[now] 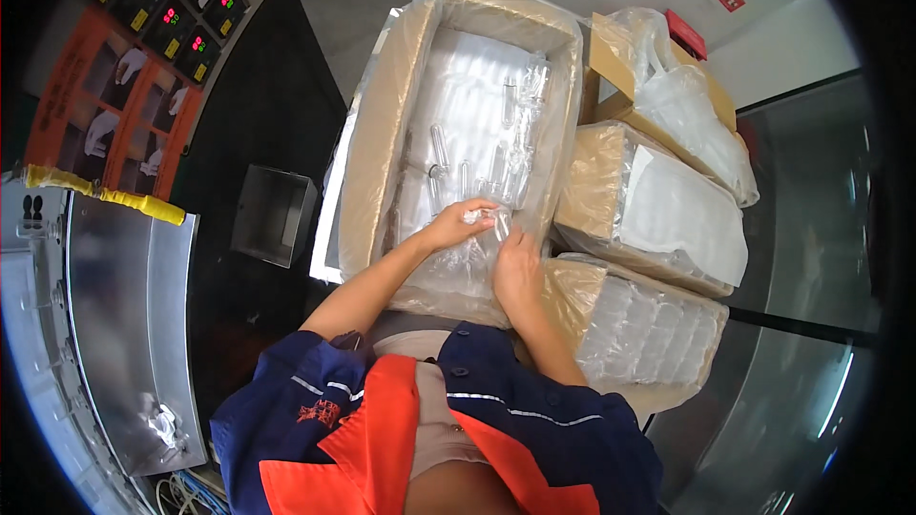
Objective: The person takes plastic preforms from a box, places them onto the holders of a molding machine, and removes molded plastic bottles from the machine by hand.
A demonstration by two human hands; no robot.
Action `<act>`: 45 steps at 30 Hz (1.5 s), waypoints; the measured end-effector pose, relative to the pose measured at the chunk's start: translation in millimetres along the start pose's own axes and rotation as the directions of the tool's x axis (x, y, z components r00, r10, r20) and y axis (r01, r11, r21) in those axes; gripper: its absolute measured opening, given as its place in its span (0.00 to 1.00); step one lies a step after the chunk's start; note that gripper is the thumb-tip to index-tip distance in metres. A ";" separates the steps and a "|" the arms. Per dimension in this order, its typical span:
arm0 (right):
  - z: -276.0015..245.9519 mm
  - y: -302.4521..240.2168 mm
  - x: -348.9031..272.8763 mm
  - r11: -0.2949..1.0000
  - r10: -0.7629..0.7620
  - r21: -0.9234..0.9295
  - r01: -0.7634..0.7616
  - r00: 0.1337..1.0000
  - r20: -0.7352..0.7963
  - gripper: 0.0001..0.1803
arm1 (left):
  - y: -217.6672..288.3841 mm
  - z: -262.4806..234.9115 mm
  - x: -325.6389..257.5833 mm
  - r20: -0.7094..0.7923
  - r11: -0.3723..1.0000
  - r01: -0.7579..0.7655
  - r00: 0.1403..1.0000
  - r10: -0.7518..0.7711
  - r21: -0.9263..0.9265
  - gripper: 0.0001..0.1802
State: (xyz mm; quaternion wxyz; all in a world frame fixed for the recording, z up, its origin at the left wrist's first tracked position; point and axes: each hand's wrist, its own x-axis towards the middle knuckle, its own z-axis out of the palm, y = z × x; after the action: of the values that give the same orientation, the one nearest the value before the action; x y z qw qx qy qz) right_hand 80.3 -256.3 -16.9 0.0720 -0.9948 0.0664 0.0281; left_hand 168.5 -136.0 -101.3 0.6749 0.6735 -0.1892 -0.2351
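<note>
Over the near part of a large cardboard box (377, 162) lined with clear plastic film, my two hands work close together. My left hand (460, 225) is closed around a small bunch of clear tubes (500, 220), with a whitish bit showing at its fingers. From the right, my right hand (517, 265) pinches at the lower end of the same tubes; its fingertips are partly hidden. Inside the box, loose clear tubes (440, 146) lie scattered over a white sheet (477, 62), more thickly along the right side.
To the right stand an open carton with a plastic bag (682, 100), a carton topped with a white sheet (682, 219) and a carton packed with clear items in rows (658, 334). At left are a metal bin (275, 215), a metal chute (134, 324) and a display panel (167, 5).
</note>
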 end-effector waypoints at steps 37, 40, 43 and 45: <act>42.6 26.1 93.3 0.871 -0.291 -0.329 0.365 0.923 0.253 0.11 | -8.9 25.3 3.5 -0.141 0.950 0.145 0.984 -0.109 0.276 0.06; 28.1 20.4 83.3 0.731 -0.349 -0.477 0.488 0.868 0.354 0.13 | -8.9 22.1 3.9 -0.280 0.888 0.129 0.960 -0.001 0.441 0.05; 24.1 22.7 81.9 0.653 -0.373 -0.523 0.548 0.834 0.407 0.13 | -16.5 23.4 13.1 -0.374 0.947 0.104 0.927 0.018 0.303 0.09; 9.7 9.1 83.8 0.732 -0.270 -0.580 0.357 0.934 0.235 0.12 | -17.7 20.1 17.3 -0.482 0.980 0.074 0.876 0.024 0.184 0.14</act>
State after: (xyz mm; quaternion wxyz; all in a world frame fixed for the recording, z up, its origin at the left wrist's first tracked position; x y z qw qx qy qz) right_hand 161.5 -274.5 -33.3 -0.2472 -0.9560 -0.1203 0.1026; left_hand 170.1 -162.1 -119.5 0.6278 0.7763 -0.0287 -0.0488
